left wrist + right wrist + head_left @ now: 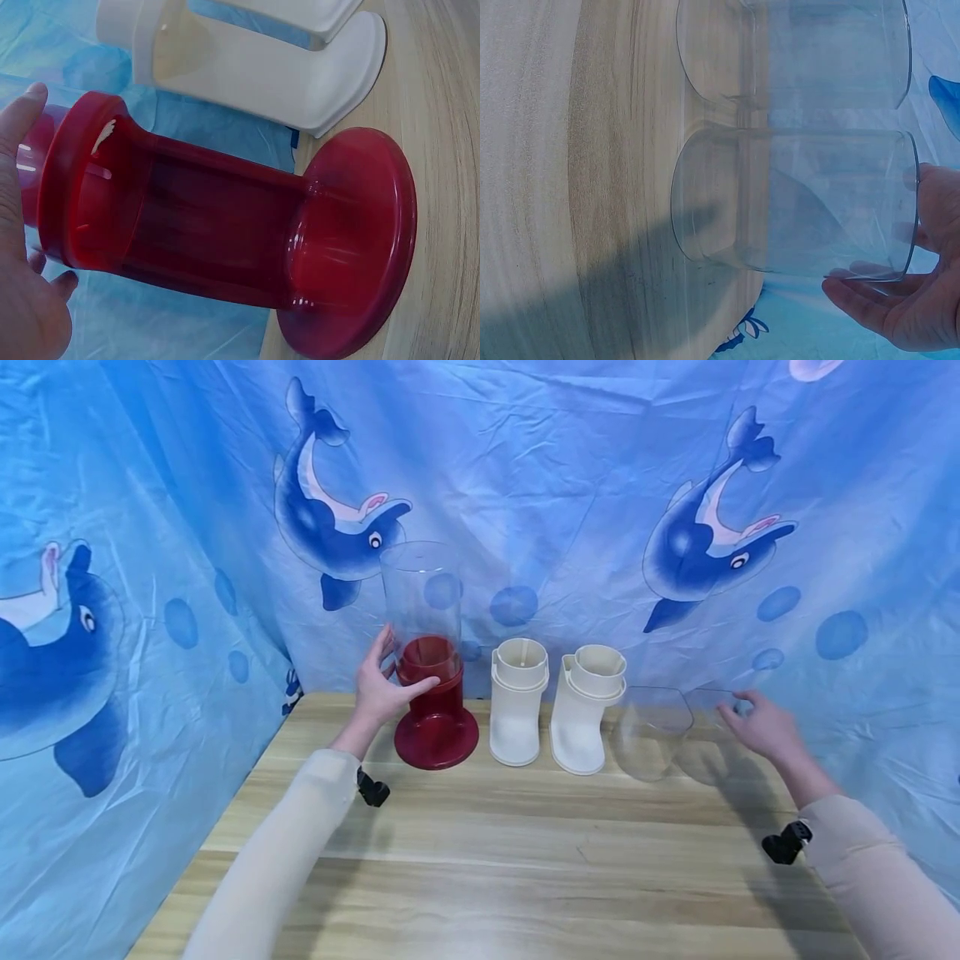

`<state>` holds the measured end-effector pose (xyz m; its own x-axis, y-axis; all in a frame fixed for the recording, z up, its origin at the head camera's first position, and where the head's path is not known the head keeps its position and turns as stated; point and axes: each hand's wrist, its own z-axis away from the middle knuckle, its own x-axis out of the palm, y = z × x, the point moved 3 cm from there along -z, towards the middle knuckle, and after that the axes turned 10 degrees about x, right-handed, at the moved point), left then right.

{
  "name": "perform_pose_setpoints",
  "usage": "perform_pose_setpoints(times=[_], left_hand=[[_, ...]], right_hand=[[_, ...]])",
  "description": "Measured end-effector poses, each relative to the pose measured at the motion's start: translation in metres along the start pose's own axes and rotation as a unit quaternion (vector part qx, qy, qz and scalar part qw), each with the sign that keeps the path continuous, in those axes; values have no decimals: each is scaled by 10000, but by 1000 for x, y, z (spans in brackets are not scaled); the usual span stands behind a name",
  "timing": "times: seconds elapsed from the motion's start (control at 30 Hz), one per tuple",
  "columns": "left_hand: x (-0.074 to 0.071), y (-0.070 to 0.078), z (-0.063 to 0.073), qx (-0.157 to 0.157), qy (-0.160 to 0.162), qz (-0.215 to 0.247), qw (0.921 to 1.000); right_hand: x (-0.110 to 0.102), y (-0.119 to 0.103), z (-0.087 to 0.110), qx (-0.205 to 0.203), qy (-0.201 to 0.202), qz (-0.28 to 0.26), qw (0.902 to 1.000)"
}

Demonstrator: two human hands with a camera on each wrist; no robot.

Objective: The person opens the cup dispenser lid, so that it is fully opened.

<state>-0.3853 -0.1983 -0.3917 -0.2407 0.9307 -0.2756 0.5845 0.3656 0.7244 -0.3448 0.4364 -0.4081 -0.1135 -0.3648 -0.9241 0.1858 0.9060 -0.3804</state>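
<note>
On the left of the head view, my left hand (384, 689) curls round the joint where a clear plastic cylinder (422, 597) stands upright on a red base (437, 718). Its thumb crosses the front near the red collar (64, 180). In the left wrist view, fingertips (64, 285) show beyond the collar. On the right, my right hand (763, 727) holds the upper rim of another clear cylinder (810, 202), which stands on the table. The right wrist view shows fingers around that rim. A third clear cylinder (817, 52) stands close beside it.
Two cream boot-shaped bases (517, 710) (588, 714) with open round tops stand between the hands. All sit near the back of the wooden table (480, 860). Blue dolphin-print cloth (540, 485) hangs behind and at both sides.
</note>
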Motion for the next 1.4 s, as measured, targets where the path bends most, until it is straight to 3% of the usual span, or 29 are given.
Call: perform_pose_setpoints(times=[0.73, 1.07, 1.4], left_hand=[[10, -8, -3, 86, -222, -306, 9992], [11, -7, -3, -111, -149, -179, 9997], [10, -5, -1, -34, -66, -117, 9999]], right_hand=[[1, 2, -4, 138, -205, -101, 9996], [-10, -1, -8, 3, -564, -69, 9984], [-36, -45, -5, -251, 287, -513, 9980]])
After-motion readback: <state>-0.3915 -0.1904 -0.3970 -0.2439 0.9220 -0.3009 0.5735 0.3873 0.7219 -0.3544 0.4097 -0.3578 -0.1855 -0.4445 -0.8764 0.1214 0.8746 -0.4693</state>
